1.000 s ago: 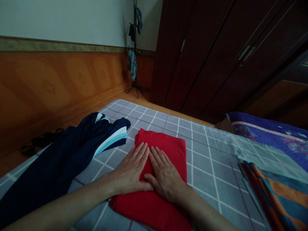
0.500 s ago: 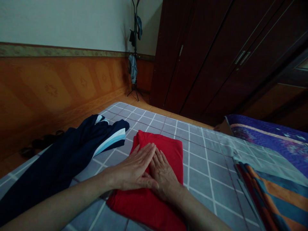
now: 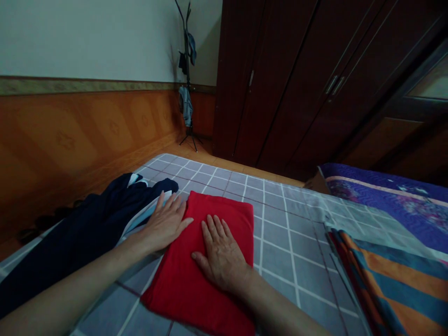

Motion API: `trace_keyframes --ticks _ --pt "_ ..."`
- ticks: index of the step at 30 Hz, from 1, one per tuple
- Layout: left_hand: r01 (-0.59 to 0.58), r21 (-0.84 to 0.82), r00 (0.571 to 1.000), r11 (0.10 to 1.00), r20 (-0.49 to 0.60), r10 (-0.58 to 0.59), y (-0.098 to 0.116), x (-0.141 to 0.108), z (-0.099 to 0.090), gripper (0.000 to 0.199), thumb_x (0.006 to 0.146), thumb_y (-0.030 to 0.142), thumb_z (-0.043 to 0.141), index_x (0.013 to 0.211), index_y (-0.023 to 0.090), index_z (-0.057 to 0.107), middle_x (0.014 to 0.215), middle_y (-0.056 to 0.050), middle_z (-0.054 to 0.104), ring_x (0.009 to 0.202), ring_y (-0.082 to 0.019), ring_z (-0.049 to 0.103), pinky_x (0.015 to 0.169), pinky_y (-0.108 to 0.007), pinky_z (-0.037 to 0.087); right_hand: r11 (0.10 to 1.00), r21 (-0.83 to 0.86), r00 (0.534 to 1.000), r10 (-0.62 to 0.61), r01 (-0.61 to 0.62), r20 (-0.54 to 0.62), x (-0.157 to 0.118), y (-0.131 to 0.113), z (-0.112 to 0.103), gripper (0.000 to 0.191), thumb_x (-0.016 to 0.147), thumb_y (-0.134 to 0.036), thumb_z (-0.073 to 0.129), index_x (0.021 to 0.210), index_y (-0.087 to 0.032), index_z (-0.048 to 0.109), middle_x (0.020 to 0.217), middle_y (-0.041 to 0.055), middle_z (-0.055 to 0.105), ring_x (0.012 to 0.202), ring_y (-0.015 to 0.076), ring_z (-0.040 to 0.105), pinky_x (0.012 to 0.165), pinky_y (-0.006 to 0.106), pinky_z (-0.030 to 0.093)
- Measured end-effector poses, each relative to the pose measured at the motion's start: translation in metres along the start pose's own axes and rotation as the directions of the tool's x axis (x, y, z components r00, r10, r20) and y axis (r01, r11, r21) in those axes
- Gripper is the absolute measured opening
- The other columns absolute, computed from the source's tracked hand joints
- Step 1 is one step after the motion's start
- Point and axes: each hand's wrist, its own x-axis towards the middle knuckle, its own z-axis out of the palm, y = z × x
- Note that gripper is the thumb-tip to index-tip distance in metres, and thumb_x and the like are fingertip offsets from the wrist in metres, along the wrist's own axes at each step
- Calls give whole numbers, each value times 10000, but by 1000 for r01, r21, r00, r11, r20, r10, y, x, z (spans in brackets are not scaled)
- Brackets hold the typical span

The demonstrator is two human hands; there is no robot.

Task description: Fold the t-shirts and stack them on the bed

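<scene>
A folded red garment (image 3: 199,298) lies flat on the grey checked bed sheet (image 3: 276,252). My right hand (image 3: 222,254) rests palm down on its middle, fingers stretched out and thumb apart. At the garment's upper left edge is my left hand (image 3: 164,221), fingers spread, its thumb over the red cloth. Its other fingers reach over the pale stripe of a dark navy garment (image 3: 80,233), which lies loosely bunched on the left; whether they touch it I cannot tell.
A stack of folded clothes, striped orange and blue on top (image 3: 395,275), lies at the right. Behind it is a purple patterned cover (image 3: 378,186). A coat rack (image 3: 187,70) stands in the corner beside a dark wooden wardrobe (image 3: 280,79).
My hands, together on the red garment before, are now apart. The left has moved to its left edge; the right lies flat in its middle. The garment looks smoother, and the view has shifted slightly.
</scene>
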Motion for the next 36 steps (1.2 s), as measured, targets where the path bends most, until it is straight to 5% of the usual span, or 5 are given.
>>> trace_keyframes --ticks 8,17,25,31,36 --pt "-201 -336 945 920 181 272 64 35 -10 634 970 495 189 1451 88 260 1523 -129 201 1418 -216 138 1145 -435 135 998 17 998 -57 58 -39 0 2 4 653 912 -474 446 1406 -55 369 1442 211 353 1364 331 269 1110 548 226" --pt "3 -205 999 979 51 8 26 46 30 678 954 511 230 1437 37 276 1504 -204 215 1409 -288 153 1125 -504 142 1000 16 999 10 -10 36 1 -1 -4 718 917 -523 385 1437 -35 301 1492 214 233 1387 344 165 1128 508 202" --pt "-222 -245 971 944 34 237 33 13 20 635 967 523 209 1459 124 257 1524 -113 217 1416 -226 150 1152 -455 130 1000 -8 1000 -18 18 10 0 0 -1 686 925 -522 374 1434 -64 323 1495 192 239 1394 331 152 1128 515 194" --pt "-73 -170 995 983 53 83 15 -16 12 595 970 426 279 1443 65 279 1510 -163 227 1412 -262 158 1136 -498 166 1000 -31 999 4 -3 46 -1 0 -3 682 929 -510 375 1440 -65 307 1508 188 196 1399 323 132 1135 497 186" --pt "-307 -242 951 920 -35 308 36 -46 8 739 930 579 319 1494 157 94 1543 -108 138 1423 -239 113 1153 -467 145 998 -59 998 -33 36 53 0 3 -1 662 936 -452 392 1455 -62 262 1505 201 181 1399 321 113 1132 491 199"
